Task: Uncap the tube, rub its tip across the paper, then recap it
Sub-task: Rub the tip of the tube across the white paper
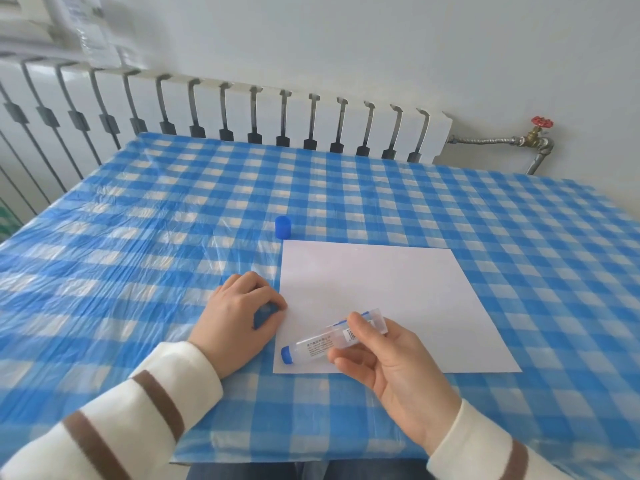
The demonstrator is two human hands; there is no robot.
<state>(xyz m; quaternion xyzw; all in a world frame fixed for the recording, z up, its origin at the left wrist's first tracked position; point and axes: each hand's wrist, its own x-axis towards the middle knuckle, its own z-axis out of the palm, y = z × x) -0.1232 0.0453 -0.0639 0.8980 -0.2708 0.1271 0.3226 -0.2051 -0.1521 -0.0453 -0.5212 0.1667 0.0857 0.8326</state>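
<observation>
Resting beside paper (374, 303), left hand (239, 317); right hand (391, 362) gripping tube (322, 341)

Counts:
- Two hands: left hand (242, 311), right hand (388, 362).
- One tube (322, 342), pinched between right thumb and fingers, blue end sticking out past fingertips.
- One loose blue cap (283, 227), well beyond left fingertips.
- One paper sheet (377, 292), left fingertips at its edge, right fingers above near corner.
- One checked tablecloth (138, 237).
- One radiator (221, 112).
- One red-handled valve (540, 128).
- Two striped sleeves.
</observation>
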